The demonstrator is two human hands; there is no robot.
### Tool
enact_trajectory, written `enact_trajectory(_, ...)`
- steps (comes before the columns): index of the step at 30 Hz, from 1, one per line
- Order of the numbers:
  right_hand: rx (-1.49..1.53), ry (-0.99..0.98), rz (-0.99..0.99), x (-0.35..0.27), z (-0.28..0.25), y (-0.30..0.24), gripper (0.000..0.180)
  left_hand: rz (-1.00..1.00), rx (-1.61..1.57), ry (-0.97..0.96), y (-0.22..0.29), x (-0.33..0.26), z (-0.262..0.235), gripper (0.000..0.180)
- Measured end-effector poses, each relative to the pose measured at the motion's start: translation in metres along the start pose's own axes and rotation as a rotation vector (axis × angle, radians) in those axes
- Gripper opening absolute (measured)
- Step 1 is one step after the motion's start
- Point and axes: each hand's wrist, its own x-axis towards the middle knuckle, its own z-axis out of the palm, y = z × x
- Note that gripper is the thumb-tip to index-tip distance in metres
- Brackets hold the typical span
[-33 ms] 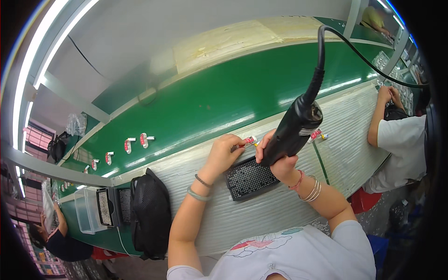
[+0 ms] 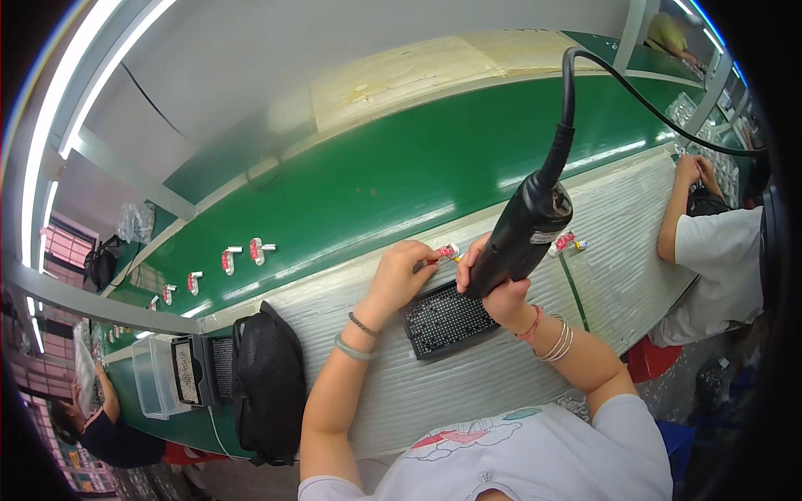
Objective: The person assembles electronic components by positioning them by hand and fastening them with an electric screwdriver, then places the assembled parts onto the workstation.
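Green conveyor belt (image 2: 376,192) runs beyond both hands, carrying finished-looking red-and-white parts (image 2: 242,255) off to the left. Left hand (image 2: 401,275) pinches a small red-and-white part (image 2: 447,251); right hand (image 2: 501,288) is wrapped around a black electric screwdriver (image 2: 522,238), tip at that part. Fastening looks underway, with another part (image 2: 564,242) waiting just right of the driver and a black screw tray (image 2: 447,321) below the hands.

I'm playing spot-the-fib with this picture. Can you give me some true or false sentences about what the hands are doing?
1. The right hand grips a black power screwdriver. True.
2. The left hand holds a small red and white part. True.
3. The black tray lies on the green belt. False: it lies on the pale ribbed mat, below the hands.
4. The screwdriver has no cable. False: a black cable runs up from its top.
5. The black bag sits right of the tray. False: it sits left.
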Motion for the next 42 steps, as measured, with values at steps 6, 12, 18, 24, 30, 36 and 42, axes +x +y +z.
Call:
enact_trajectory(6,-0.021,-0.036,0.022,-0.002,-0.002,0.007,0.090,0.012,0.028,-0.013,0.002,0.001,-0.002,0.014)
enact_trajectory(12,-0.005,-0.029,0.033,-0.003,-0.003,0.009,0.090,0.018,0.095,-0.038,0.000,0.002,-0.004,0.019)
enact_trajectory(18,-0.026,-0.021,0.048,-0.004,-0.001,0.009,0.089,0.044,0.110,-0.031,-0.001,0.001,-0.003,0.018)
enact_trajectory(24,-0.058,-0.032,-0.103,-0.002,0.005,0.012,0.075,0.042,0.098,-0.043,0.003,0.002,-0.004,0.015)
enact_trajectory(30,-0.053,-0.030,-0.085,0.003,0.009,0.005,0.074,0.053,0.148,-0.092,0.007,0.003,-0.010,0.016)
enact_trajectory(36,0.013,-0.033,-0.201,0.051,0.004,-0.016,0.074,0.091,0.184,-0.084,0.008,0.002,-0.008,0.017)
enact_trajectory(42,-0.044,0.014,-0.246,0.070,-0.001,0.007,0.071,0.099,0.159,-0.087,0.011,0.003,-0.005,0.017)
